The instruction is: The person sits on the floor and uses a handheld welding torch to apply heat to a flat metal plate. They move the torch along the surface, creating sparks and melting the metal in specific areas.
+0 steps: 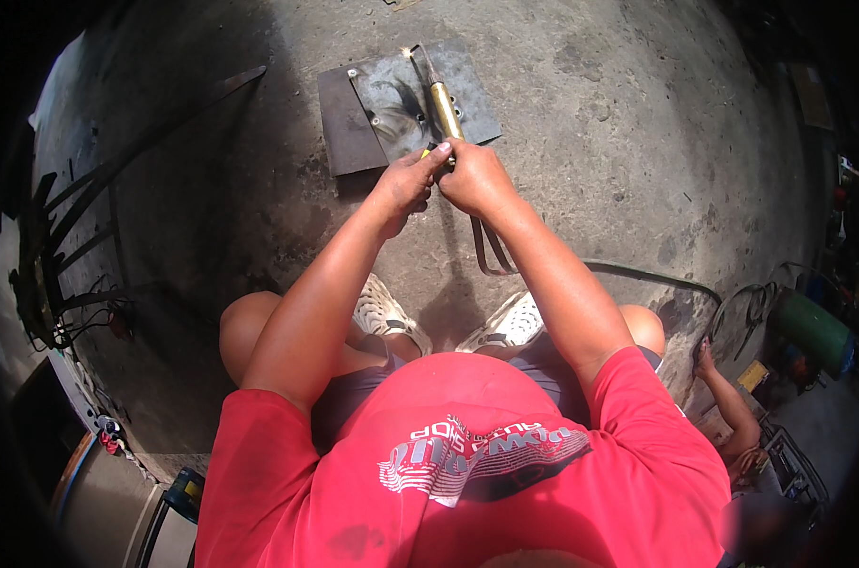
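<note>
My right hand (475,178) is wrapped around the rear of a brass-coloured gas torch (444,112). The torch points away from me over the metal plates, and a small bright flame shows at its bent tip. Pressed against my right hand, my left hand (409,189) is closed at the torch's back end. A small yellow and black piece (429,150) shows by its thumb, too hidden to name. Under the torch, a grey metal plate (392,80) with several holes lies against a darker, brownish plate (344,123).
A dark hose (638,274) loops below my right hand and runs across the concrete floor (581,180) to the right. Another person's arm (730,402) shows there, near a green cylinder (813,329). Dark metal framework (98,180) stands at the left.
</note>
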The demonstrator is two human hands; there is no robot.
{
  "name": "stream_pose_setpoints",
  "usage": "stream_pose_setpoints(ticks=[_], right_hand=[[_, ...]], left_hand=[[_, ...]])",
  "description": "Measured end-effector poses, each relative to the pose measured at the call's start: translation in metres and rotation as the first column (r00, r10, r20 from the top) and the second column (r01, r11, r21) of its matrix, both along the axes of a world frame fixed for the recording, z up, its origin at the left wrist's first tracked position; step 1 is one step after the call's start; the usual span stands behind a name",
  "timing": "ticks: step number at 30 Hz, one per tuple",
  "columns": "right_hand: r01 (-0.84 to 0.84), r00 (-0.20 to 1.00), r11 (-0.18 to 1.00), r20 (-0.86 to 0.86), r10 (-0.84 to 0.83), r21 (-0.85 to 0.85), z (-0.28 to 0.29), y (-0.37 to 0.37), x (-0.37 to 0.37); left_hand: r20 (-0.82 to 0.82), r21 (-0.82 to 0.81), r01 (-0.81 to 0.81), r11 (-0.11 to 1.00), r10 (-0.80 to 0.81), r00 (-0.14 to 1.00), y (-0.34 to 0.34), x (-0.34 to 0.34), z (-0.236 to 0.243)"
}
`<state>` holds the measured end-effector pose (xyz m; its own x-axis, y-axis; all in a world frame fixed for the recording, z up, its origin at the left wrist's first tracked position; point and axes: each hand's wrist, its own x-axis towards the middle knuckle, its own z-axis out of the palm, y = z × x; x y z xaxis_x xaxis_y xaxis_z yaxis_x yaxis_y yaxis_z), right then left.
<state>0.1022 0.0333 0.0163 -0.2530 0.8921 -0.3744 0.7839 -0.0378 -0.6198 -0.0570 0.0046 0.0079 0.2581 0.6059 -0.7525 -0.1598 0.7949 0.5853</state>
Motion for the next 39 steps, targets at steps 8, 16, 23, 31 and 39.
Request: stream_pose_setpoints(ticks=[8,16,23,31,39], right_hand=[[0.007,1.000,1.000,-0.021,-0.007,0.005,-0.0022,-0.0007,0.0012],[0.004,1.000,1.000,-0.026,-0.003,0.014,-0.0015,-0.0002,0.0013],[0.001,1.000,1.000,-0.024,-0.001,0.016,-0.0026,-0.0008,0.0013],[0.008,0.999,1.000,-0.042,-0.007,0.026,-0.0019,-0.0003,0.0005],[0.013,1.000,1.000,-0.026,-0.013,0.008,0.0005,0.0001,-0.0009]], left_hand=[[0.001,0.010,0.003,1.000,-0.003,1.000,-0.0007,0.0005,0.0019],[0.004,0.029,-0.024,0.999,0.024,1.000,-0.0012,0.0021,-0.0003],[0.001,0.017,-0.005,1.000,0.005,1.000,-0.0010,0.0014,0.0029],[0.006,0.025,-0.026,0.999,0.026,1.000,-0.0012,0.0022,-0.0037],[0.000,0.029,-0.036,0.999,0.036,0.999,-0.0016,0.0024,-0.0030]])
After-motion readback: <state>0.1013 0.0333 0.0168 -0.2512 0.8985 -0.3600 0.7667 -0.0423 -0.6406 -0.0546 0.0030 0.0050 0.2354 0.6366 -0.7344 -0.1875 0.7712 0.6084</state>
